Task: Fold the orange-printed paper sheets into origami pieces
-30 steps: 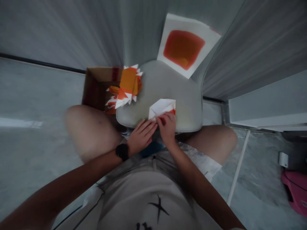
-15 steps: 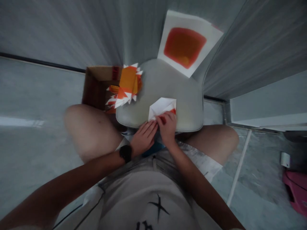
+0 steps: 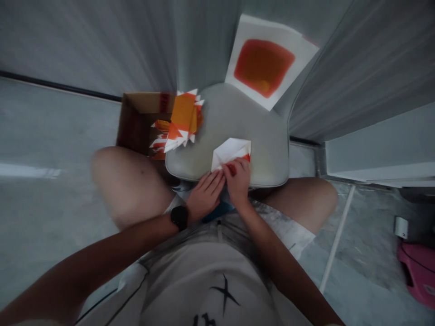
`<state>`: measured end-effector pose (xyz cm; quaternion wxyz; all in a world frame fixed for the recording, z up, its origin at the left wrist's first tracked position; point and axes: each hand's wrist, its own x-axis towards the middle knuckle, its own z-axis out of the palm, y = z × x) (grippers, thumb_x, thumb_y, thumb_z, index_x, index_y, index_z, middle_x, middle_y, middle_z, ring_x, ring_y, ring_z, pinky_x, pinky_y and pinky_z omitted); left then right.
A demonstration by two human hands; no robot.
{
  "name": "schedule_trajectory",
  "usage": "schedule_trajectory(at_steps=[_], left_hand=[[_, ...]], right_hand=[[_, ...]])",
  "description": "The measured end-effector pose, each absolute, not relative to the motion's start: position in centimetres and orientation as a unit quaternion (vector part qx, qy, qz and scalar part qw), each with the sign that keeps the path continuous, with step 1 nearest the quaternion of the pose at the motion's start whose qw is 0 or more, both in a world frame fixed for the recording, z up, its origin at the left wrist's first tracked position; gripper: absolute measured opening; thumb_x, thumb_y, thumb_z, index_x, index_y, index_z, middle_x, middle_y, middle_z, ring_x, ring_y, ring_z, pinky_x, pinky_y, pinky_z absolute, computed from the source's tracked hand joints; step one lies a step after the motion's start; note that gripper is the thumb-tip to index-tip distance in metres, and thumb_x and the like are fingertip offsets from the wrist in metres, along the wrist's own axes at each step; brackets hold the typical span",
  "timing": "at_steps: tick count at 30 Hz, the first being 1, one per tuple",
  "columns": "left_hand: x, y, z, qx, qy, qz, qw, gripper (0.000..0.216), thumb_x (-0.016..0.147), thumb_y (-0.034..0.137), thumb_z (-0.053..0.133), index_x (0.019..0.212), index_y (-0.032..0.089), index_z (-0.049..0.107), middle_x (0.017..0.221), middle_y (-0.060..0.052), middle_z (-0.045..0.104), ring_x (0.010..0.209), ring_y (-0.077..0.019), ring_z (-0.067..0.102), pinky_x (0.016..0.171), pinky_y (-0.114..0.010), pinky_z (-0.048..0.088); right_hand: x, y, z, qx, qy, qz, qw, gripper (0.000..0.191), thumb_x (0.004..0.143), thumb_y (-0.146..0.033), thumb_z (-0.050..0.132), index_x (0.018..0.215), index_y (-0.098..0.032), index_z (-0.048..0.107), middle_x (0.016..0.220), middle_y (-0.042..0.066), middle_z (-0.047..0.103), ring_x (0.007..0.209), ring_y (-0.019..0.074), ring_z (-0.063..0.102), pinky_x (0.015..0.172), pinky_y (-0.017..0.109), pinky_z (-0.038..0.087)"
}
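Observation:
A partly folded sheet of paper point(image 3: 227, 152), white with red-orange showing along one fold, lies near the front edge of the chair seat point(image 3: 248, 122). The fingers of my left hand point(image 3: 205, 194) are straight and close together, their tips pressing the paper's near left edge; a dark watch is on that wrist. My right hand point(image 3: 238, 179) is closed on the near side of the paper, thumb and fingers bent over the red part. Its palm side is hidden. The two hands almost touch.
A bundle of folded orange and white paper pieces point(image 3: 183, 117) sits on the seat's left edge, beside an open cardboard box point(image 3: 131, 122) holding more. White sheets with an orange-red square point(image 3: 268, 59) lean at the backrest. A pink plastic object point(image 3: 419, 271) stands right.
The view shifts very slightly. Both hands stay at the folded paper in nearly the same pose, and no clear change shows in the fold.

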<state>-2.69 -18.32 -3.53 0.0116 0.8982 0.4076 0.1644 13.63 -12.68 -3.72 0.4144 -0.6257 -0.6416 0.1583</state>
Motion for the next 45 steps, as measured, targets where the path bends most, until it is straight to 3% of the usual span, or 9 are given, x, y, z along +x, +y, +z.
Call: schedule_trajectory(at_steps=[5, 9, 14, 18, 28, 37, 42, 45], left_hand=[[-2.7, -18.4, -3.4, 0.9, 0.41, 0.147, 0.012, 0.063, 0.096, 0.018, 0.051, 0.156, 0.001, 0.047, 0.166, -0.02, 0.043, 0.158, -0.0339, 0.036, 0.132, -0.052, 0.031], [-2.6, -18.3, -3.4, 0.898, 0.412, 0.151, 0.019, 0.06, 0.095, 0.018, 0.051, 0.153, 0.001, 0.05, 0.164, -0.021, 0.045, 0.157, -0.0345, 0.037, 0.131, -0.053, 0.033], [-2.6, -18.2, -3.3, 0.898, 0.411, 0.155, 0.029, 0.064, 0.094, 0.016, 0.05, 0.156, 0.003, 0.047, 0.166, -0.019, 0.044, 0.158, -0.0324, 0.036, 0.132, -0.052, 0.032], [-2.8, -18.3, -3.0, 0.896, 0.419, 0.143, 0.036, 0.069, 0.094, 0.016, 0.049, 0.161, 0.004, 0.039, 0.169, -0.019, 0.038, 0.16, -0.0317, 0.032, 0.134, -0.052, 0.028], [-3.0, -19.3, -3.4, 0.885, 0.441, 0.147, 0.038, 0.077, 0.094, 0.016, 0.049, 0.166, 0.0, 0.027, 0.169, -0.023, 0.034, 0.161, -0.0343, 0.029, 0.133, -0.054, 0.028], [-2.9, -19.2, -3.6, 0.887, 0.434, 0.153, 0.045, 0.077, 0.093, 0.017, 0.05, 0.166, 0.002, 0.028, 0.17, -0.022, 0.034, 0.161, -0.0341, 0.03, 0.132, -0.054, 0.029], [-3.1, -19.2, -3.2, 0.889, 0.424, 0.165, 0.045, 0.071, 0.094, 0.017, 0.05, 0.162, 0.002, 0.036, 0.167, -0.023, 0.041, 0.159, -0.0335, 0.035, 0.131, -0.054, 0.03], [-3.8, -18.7, -2.3, 0.901, 0.368, 0.223, 0.055, 0.062, 0.096, 0.016, 0.051, 0.158, 0.013, 0.046, 0.158, -0.015, 0.056, 0.152, -0.0286, 0.047, 0.13, -0.053, 0.032]], right_hand=[[14.3, -13.1, -3.8, -0.6, -0.68, 0.131, 0.4, 0.031, 0.107, -0.041, 0.052, 0.11, -0.019, 0.073, 0.116, 0.015, 0.068, 0.118, 0.0275, 0.06, 0.109, 0.049, 0.049], [15.7, -14.5, -3.1, -0.554, -0.754, 0.101, 0.338, 0.035, 0.108, -0.033, 0.049, 0.134, -0.024, 0.07, 0.136, 0.015, 0.064, 0.137, 0.0294, 0.055, 0.12, 0.055, 0.044], [17.6, -16.9, -2.9, -0.524, -0.821, 0.066, 0.216, 0.044, 0.107, -0.038, 0.052, 0.149, -0.028, 0.061, 0.162, 0.014, 0.049, 0.155, 0.0343, 0.039, 0.126, 0.064, 0.035], [18.2, -17.8, -3.7, -0.539, -0.823, 0.055, 0.171, 0.055, 0.107, -0.043, 0.054, 0.16, -0.028, 0.049, 0.171, 0.015, 0.037, 0.161, 0.0375, 0.028, 0.126, 0.067, 0.033], [19.1, -18.4, -4.2, -0.541, -0.815, 0.055, 0.198, 0.05, 0.108, -0.032, 0.048, 0.157, -0.02, 0.052, 0.171, 0.018, 0.034, 0.163, 0.0349, 0.023, 0.126, 0.063, 0.036], [19.0, -18.4, -4.6, -0.54, -0.818, 0.044, 0.191, 0.049, 0.109, -0.029, 0.043, 0.155, -0.016, 0.054, 0.162, 0.019, 0.049, 0.157, 0.033, 0.039, 0.127, 0.065, 0.034], [18.3, -18.5, -4.3, -0.546, -0.818, 0.049, 0.172, 0.05, 0.109, -0.027, 0.043, 0.156, -0.012, 0.051, 0.161, 0.021, 0.05, 0.157, 0.034, 0.039, 0.128, 0.066, 0.031], [18.5, -18.5, -4.1, -0.54, -0.821, 0.062, 0.175, 0.051, 0.109, -0.027, 0.043, 0.157, -0.012, 0.05, 0.161, 0.02, 0.051, 0.156, 0.0326, 0.04, 0.128, 0.065, 0.031]])
